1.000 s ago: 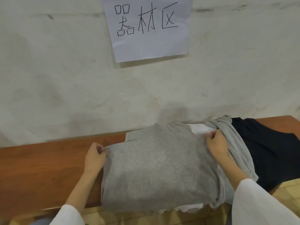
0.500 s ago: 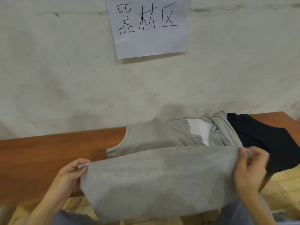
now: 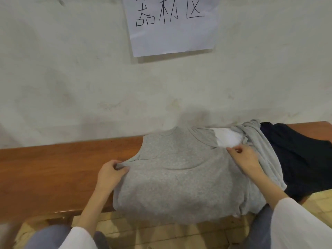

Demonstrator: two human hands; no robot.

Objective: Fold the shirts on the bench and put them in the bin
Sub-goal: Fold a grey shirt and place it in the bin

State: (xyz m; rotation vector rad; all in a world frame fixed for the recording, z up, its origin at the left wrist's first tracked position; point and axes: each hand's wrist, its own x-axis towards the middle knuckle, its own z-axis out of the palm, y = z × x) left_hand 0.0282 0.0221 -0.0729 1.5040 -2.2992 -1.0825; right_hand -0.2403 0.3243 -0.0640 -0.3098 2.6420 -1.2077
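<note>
Grey shirt point(image 3: 176, 177) on the wooden bench point(image 3: 62, 168), its lower half folded up over the chest and its near fold overhanging the bench's near edge. The left hand point(image 3: 111, 174) pinches the left corner of the folded hem, and the right hand point(image 3: 246, 159) pinches the right corner. To the right lie a white garment point(image 3: 227, 139), a bunched grey garment point(image 3: 265, 153) and a dark garment point(image 3: 301, 159). A paper sign point(image 3: 172, 27) hangs on the far wall.
</note>
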